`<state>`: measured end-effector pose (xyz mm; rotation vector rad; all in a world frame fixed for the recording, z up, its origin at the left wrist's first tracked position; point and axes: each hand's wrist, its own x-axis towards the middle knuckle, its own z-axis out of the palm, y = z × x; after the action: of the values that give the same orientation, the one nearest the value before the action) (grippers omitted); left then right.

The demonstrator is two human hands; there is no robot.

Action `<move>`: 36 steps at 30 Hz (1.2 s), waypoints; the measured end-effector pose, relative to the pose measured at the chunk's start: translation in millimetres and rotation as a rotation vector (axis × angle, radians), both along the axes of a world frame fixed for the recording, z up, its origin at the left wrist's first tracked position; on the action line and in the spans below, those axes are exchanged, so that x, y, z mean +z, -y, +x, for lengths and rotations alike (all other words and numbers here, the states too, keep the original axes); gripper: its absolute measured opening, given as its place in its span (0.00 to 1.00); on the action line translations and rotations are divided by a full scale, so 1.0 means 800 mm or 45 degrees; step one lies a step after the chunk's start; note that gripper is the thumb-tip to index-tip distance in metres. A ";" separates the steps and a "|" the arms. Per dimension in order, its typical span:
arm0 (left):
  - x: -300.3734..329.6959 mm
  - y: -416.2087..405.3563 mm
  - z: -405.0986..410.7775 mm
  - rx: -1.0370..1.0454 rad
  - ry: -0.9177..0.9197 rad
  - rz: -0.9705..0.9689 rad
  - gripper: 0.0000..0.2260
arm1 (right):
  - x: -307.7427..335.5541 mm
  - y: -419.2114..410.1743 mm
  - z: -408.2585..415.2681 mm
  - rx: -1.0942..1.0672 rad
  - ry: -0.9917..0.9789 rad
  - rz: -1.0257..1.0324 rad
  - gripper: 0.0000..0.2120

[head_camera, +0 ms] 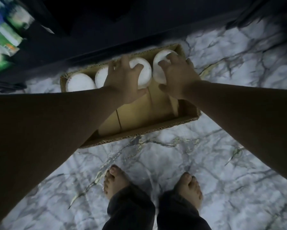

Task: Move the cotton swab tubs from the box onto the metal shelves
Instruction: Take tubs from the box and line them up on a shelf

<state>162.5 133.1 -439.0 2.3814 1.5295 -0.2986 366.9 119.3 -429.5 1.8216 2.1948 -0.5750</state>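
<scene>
Cardboard box (156,128) on the marble-patterned floor (205,155), long side running left to right, pushed up against the dark base of the shelving (106,22). Four white round tubs lined along the far wall of the box: far-left tub (80,83), second tub (100,77) partly hidden behind the left wrist, third tub (143,72), fourth tub (161,67) in the far right corner. Near half of the box bare, brown bottom showing. Left hand (122,80) reached in, fingers curled over the top of the third tub and thumb under its near edge, gripping it. Right hand (177,75) clasped over the fourth tub, fingers hooked across the lid, thumb down on the near side. Both forearms stretched out from the bottom corners. Two bare feet (116,181) planted on the floor just short of the box, dark trouser cuffs above them. Blurred green, blue and white packages (5,34) at the upper left, too smeared to read
</scene>
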 end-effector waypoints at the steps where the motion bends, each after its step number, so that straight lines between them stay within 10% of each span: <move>1: -0.001 0.000 -0.001 0.005 0.030 0.012 0.37 | -0.003 -0.002 -0.001 -0.006 0.011 0.017 0.34; 19: 0.026 0.014 -0.002 0.266 0.288 -0.218 0.38 | 0.040 0.012 -0.006 -0.296 -0.159 -0.167 0.37; 36: 0.400 0.164 -0.014 0.482 0.529 -0.340 0.33 | 0.385 0.175 0.000 -0.646 -0.503 -0.169 0.36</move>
<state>151.2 1.9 -119.0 1.7668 1.5763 0.0714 366.6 -20.4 -121.8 2.3593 1.8237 -1.2420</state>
